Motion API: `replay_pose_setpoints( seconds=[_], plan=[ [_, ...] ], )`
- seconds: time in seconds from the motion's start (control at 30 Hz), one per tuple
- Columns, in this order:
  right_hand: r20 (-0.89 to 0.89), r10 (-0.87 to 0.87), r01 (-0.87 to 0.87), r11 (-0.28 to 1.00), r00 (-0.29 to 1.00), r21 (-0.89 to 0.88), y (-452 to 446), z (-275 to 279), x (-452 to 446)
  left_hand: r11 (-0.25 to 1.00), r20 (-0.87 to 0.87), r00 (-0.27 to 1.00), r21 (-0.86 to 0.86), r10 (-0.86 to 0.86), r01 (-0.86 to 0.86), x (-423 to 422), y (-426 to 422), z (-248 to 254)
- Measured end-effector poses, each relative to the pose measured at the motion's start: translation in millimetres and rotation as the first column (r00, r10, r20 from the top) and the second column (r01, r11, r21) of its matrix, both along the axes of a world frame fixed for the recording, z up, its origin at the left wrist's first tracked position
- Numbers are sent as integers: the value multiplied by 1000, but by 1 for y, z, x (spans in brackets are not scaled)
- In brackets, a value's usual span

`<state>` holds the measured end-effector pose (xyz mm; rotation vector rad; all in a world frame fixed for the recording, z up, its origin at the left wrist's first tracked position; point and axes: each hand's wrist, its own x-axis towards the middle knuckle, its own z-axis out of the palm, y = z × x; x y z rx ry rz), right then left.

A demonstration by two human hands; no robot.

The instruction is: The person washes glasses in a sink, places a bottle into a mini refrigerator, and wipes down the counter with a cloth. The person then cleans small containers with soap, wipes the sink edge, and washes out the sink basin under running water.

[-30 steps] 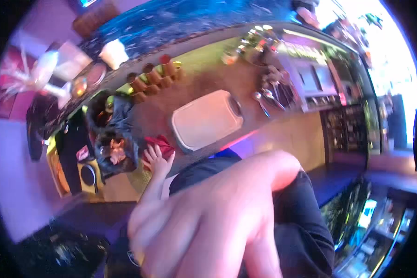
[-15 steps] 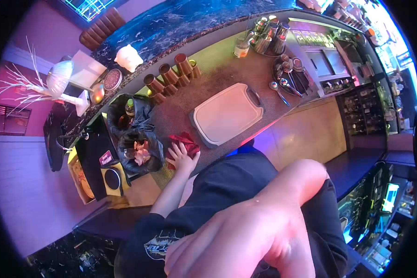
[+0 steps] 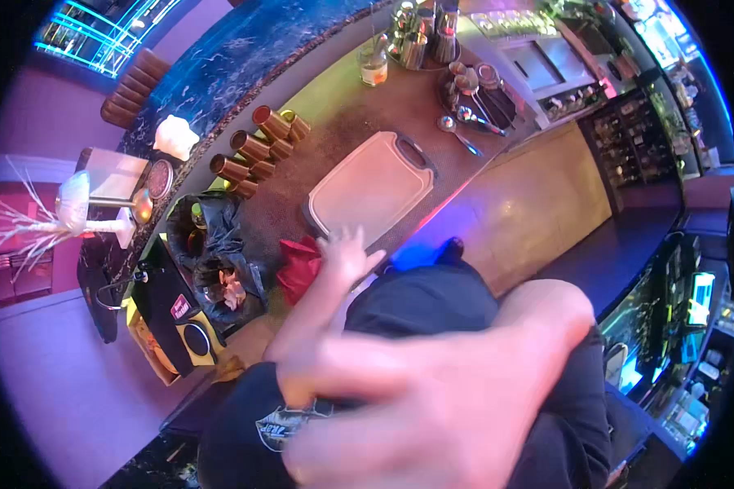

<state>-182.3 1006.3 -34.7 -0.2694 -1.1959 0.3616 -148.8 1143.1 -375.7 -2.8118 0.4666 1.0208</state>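
With its fingers spread, my left hand (image 3: 347, 257) is at the near corner of a beige cutting board (image 3: 373, 186) with dark grey edging. I cannot tell whether the fingertips touch the board. A crumpled red cloth (image 3: 299, 270) lies on the dark counter mat just left of this hand, beside the wrist. My right hand (image 3: 416, 407) looms large and close to the camera, in front of my dark clothing. Motion smears its fingers, and nothing held can be made out.
Two bins lined with black bags (image 3: 228, 287) stand left of the cloth. Stacked copper-coloured cups (image 3: 251, 147) line the counter's back. Beyond the board are a glass jar (image 3: 373, 69), metal shakers (image 3: 414, 50), and a dark tray (image 3: 497, 110) with bar tools.
My left hand has come off the red cloth and moved right to the board's near corner. My right hand has moved and blurred. The camera view has shifted.
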Motion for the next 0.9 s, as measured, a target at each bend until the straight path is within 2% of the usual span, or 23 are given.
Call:
replay_pose_setpoints(
  seconds=[0.03,0.1,0.17,0.2,0.23,0.3,0.33,0.37,0.43,0.47,0.5,0.53,0.57,0.6,0.63,0.67,0.7,0.77,0.8,0.83,0.9],
  plan=[
    [76,-137,143,986,988,-89,-14,-5,0,1000,-11,1000,20,-11,11,3,-18,-2],
    [244,-378,432,873,893,-228,-42,-15,0,992,39,996,-88,-85,88,8,-52,-4],
    [433,-539,684,650,722,-331,-79,-23,-1,982,32,983,-59,-178,180,13,-89,0],
    [530,-583,786,500,616,-364,-100,-27,-2,969,82,976,-123,-203,212,11,-103,-6],
    [651,-584,874,325,485,-360,-127,-29,2,963,51,969,-110,-240,245,10,-121,-12],
    [871,-455,970,-52,188,-236,-193,-23,15,946,75,954,-126,-291,299,18,-167,-34],
    [936,-347,964,-224,59,-144,-225,-20,16,941,14,967,-228,-253,250,17,-183,-57],
    [942,-332,960,-244,49,-136,-255,-38,15,926,-64,972,-324,-226,194,11,-197,-81],
    [898,-320,755,-494,302,-430,-318,-130,19,871,-235,955,-489,-183,46,10,-235,-112],
    [850,-316,636,-566,421,-525,-354,-169,12,874,-306,862,-408,-403,263,17,-259,-90],
    [783,-326,498,-628,530,-598,-393,-214,0,814,-390,716,-335,-578,475,23,-284,-67],
    [730,-425,383,-648,536,-658,-431,-274,-13,812,-382,719,-341,-580,473,27,-309,-71],
    [697,-454,221,-727,555,-650,-466,-346,-33,841,-497,681,-372,-538,393,29,-327,-77],
    [663,-490,52,-781,566,-622,-494,-390,-54,868,-605,626,-388,-493,308,30,-344,-82],
    [670,-495,-112,-841,553,-529,-511,-380,-77,866,-547,690,-431,-475,254,30,-362,-86],
    [596,-319,-102,-924,737,-369,-546,-463,-120,855,-489,749,-478,-448,200,28,-378,-88],
    [598,-317,-99,-924,736,-368,-569,-485,-126,855,-487,751,-478,-447,199,24,-389,-104],
    [326,-612,-400,-751,720,-526,-601,-513,-196,809,-169,965,-584,-200,66,26,-422,-128],
    [177,-732,-544,-625,658,-560,-611,-528,-234,797,-158,963,-598,-217,82,32,-447,-121],
    [27,-826,-672,-475,562,-568,-624,-543,-273,812,-171,928,-554,-330,187,39,-473,-107],
    [-271,-916,-854,-126,295,-504,-658,-570,-330,793,-212,817,-459,-537,401,53,-523,-76]
  ],
)
